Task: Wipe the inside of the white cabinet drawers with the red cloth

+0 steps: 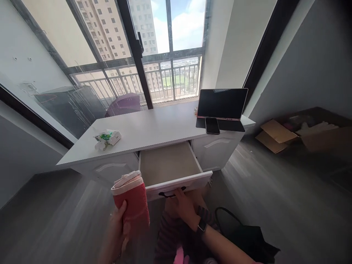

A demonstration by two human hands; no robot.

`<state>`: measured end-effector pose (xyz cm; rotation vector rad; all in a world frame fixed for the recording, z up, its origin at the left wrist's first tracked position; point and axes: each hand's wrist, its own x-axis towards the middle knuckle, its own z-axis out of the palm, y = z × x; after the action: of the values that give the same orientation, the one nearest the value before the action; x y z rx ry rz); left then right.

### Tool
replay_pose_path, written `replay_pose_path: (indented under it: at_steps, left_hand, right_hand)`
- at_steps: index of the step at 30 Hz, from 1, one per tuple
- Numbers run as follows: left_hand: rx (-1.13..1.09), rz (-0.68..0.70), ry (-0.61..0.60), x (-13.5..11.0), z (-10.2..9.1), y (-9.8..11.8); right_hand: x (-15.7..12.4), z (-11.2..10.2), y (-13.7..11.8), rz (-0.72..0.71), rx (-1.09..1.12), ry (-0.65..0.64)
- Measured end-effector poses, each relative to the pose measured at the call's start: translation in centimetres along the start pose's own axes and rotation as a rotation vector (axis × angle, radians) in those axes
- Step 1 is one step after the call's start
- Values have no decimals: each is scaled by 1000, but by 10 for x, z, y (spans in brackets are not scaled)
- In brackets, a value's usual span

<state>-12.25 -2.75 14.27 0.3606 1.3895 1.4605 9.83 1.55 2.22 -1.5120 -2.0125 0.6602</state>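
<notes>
A folded red towel (pixel 133 205) with a pale pink edge is upright in my left hand (pixel 121 223), left of the drawer front. The thumb presses on its near face and the fingers wrap behind it. My right hand (pixel 181 201), with a dark watch (pixel 202 224) on the wrist, has its fingers hooked on the dark handle (pixel 167 194) of a white drawer (pixel 178 182). The drawer is pulled out of the desk, and its bare beige bottom shows.
On the white desktop (pixel 154 123) lie a tissue pack (pixel 110 137), a tablet (pixel 222 104) on a stand and a phone (pixel 212 125). An opened cardboard box (pixel 280 132) and a black bag (pixel 247 240) are on the floor at right. Windows rise behind the desk.
</notes>
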Motion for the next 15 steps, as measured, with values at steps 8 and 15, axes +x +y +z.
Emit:
replay_pose_path:
  at_steps: [8, 15]
  left_hand:
    - [637, 294, -415, 41, 97, 57]
    - [1133, 844, -805, 91, 191, 29]
  right_hand:
    - [1, -8, -4, -8, 3, -16]
    - [2, -11, -4, -13, -1, -27]
